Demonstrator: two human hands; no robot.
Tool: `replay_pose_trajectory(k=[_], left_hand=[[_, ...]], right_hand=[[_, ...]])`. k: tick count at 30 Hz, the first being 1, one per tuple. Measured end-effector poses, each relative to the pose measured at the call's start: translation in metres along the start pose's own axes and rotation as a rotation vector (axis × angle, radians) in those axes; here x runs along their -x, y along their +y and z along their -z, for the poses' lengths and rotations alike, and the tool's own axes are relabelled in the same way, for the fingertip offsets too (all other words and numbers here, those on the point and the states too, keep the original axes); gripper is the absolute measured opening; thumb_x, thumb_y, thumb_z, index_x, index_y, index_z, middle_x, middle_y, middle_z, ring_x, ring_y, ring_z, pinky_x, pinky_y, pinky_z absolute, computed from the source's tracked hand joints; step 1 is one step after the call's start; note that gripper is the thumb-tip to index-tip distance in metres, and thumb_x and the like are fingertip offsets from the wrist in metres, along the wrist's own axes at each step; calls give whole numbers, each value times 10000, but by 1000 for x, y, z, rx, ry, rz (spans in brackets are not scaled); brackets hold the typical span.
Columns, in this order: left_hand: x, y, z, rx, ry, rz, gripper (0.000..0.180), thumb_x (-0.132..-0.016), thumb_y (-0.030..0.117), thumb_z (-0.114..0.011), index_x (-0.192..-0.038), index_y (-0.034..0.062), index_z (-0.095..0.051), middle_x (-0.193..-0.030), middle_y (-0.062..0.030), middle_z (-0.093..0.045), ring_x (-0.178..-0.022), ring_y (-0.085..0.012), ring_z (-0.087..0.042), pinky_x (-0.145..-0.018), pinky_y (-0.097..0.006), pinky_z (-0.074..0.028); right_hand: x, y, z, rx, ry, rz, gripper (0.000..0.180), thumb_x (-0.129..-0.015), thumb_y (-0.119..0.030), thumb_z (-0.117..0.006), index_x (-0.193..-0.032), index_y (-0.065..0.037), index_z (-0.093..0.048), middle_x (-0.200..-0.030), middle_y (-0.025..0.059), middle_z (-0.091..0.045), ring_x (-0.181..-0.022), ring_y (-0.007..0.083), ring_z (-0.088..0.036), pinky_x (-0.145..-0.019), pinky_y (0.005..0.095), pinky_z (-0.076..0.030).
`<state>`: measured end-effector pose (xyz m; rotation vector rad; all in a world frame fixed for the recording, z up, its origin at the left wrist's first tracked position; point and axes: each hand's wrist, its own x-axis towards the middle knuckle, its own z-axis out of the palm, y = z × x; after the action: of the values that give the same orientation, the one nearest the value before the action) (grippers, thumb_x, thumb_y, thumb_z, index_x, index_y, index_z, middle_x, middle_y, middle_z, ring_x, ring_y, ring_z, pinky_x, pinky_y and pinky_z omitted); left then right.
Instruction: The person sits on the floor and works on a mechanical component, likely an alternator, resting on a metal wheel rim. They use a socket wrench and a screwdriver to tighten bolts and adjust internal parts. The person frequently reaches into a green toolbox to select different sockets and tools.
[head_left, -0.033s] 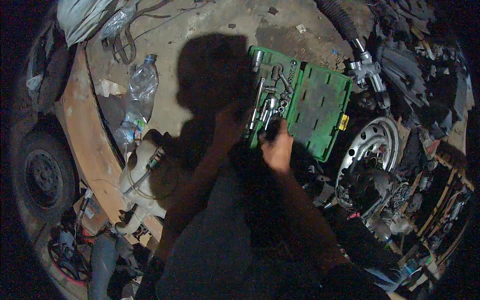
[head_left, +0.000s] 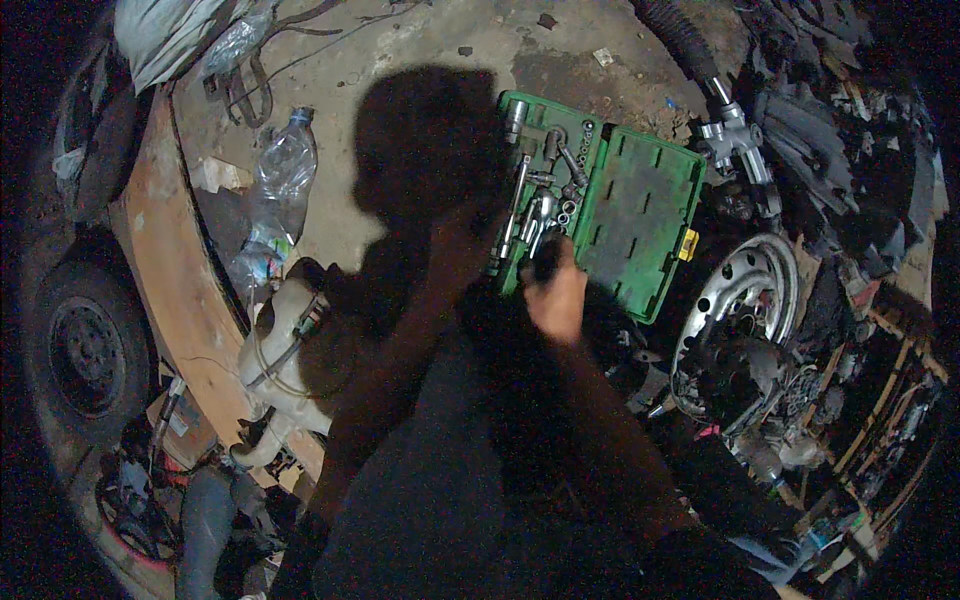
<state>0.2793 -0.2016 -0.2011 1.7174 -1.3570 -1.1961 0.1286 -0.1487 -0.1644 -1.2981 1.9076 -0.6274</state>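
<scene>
A green socket-set case (head_left: 640, 225) lies unfolded on the floor in front of me, its lid half to the right. Sockets (head_left: 567, 212), a long chrome extension bar (head_left: 516, 205) and other chrome tools fill the left half. At the case's near edge, my right hand (head_left: 560, 300) is closed around a dark handle (head_left: 545, 258); the rest of that tool cannot be told from the chrome pieces beside it. My left hand (head_left: 462, 238) is in deep shadow just left of the case, and its fingers are too dark to make out.
A clear plastic bottle (head_left: 285, 180) and a whitish plastic tank (head_left: 285, 345) lie left, beside a curved wooden board (head_left: 170, 270). A tyre (head_left: 90, 340) stands beyond. On the right are a steel wheel rim (head_left: 740, 300), a metal joint shaft (head_left: 735, 140) and piled scrap.
</scene>
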Motion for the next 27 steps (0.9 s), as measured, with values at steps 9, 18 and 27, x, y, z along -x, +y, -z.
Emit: replay_pose_trajectory(k=[9, 18, 27], left_hand=[[-12, -5, 6, -67, -81, -107, 288, -875, 271, -699, -1061, 51, -713, -1032, -169, -712, -956, -344, -682, -867, -425, -527], [-20, -22, -6, -234, -38, -175, 316, -881, 291, -685, -1076, 43, -710, -1009, -176, -714, -948, -358, -678, -875, -434, -519], [-25, -4, 6, -89, -49, -132, 330, -884, 305, -689, -1124, 80, -712, -1023, -161, -726, -929, -326, -700, -859, -412, -534]], right_hand=[[-75, 12, 48, 2, 180, 98, 206, -878, -49, -651, -1071, 21, -669, -962, 164, -708, -870, 265, -688, -807, 373, -520], [-116, 30, 31, 124, 55, 102, 308, -866, -213, -698, -1093, -5, -673, -1000, 233, -689, -948, 411, -660, -839, 451, -512], [-95, 28, 51, -339, 193, -113, 289, -966, -250, -613, -1042, 21, -676, -890, 113, -692, -820, 187, -617, -762, 339, -498]])
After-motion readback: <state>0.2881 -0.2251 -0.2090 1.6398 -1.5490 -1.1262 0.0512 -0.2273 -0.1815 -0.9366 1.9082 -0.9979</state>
